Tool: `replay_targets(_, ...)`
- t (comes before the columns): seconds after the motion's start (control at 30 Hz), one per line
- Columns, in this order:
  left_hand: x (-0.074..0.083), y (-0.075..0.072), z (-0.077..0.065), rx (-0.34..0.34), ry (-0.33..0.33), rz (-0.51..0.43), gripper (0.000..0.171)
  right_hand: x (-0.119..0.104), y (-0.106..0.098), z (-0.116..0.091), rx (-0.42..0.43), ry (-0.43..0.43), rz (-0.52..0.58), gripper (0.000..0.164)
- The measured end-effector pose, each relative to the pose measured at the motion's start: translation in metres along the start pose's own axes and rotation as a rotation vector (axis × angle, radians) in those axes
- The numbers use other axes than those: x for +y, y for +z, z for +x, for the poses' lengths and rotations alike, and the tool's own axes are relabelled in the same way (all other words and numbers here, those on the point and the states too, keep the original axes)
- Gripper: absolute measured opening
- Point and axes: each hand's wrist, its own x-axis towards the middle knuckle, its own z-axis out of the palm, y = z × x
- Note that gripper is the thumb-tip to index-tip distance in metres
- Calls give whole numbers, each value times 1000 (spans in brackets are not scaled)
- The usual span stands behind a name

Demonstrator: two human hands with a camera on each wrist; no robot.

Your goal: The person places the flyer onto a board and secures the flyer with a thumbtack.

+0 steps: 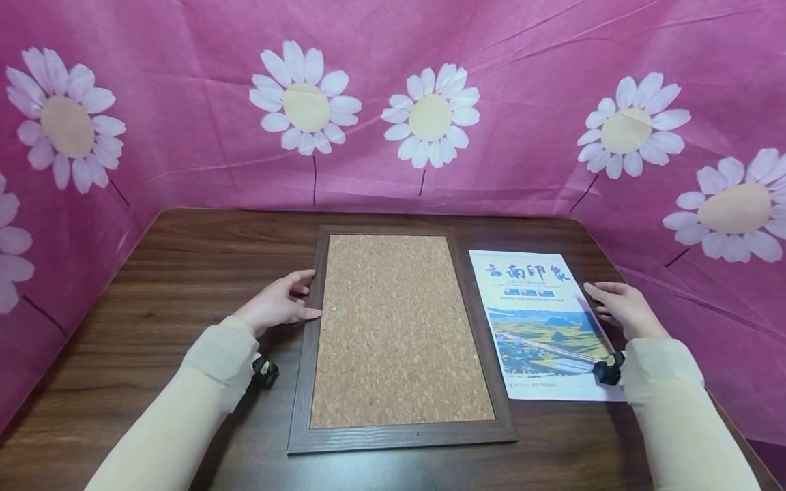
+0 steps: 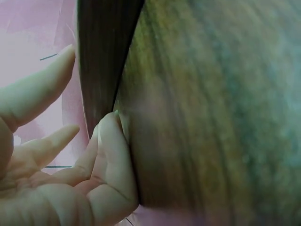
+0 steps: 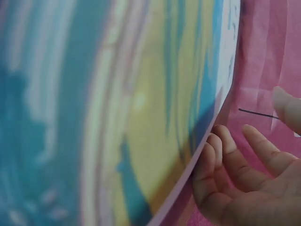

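A cork board in a dark brown wooden frame [image 1: 399, 334] lies flat on the table, longer side running away from me. My left hand [image 1: 279, 300] is at the frame's left side, its thumb and index finger spread along the edge. In the left wrist view, bent fingers [image 2: 113, 165] rest against the dark frame edge [image 2: 101, 56], with the thumb apart. To the right lies a printed poster [image 1: 540, 327] with purple Chinese lettering and a landscape picture. My right hand [image 1: 626, 307] is beside its right edge; in the right wrist view the fingertips are close against the paper [image 3: 141, 117], thumb apart.
The brown wood-grain table [image 1: 184, 259] bears the board and poster. A pink cloth [image 1: 202, 136] with white daisies hangs behind it and at both sides. A small black device is on each wrist.
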Motion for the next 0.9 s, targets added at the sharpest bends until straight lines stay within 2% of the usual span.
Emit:
replay_targets(0.3,-3,1,-1,20,44,81,88,-3,-1,-2,-38,49,58,78)
replay_targets(0.53,-1,2,-2,15,46,108,85,-3,-5,-2,-109,77,-3,52)
replay_targets(0.9,-2,1,0,21,46,161,82,0,-4,1,-138,6,-61,52)
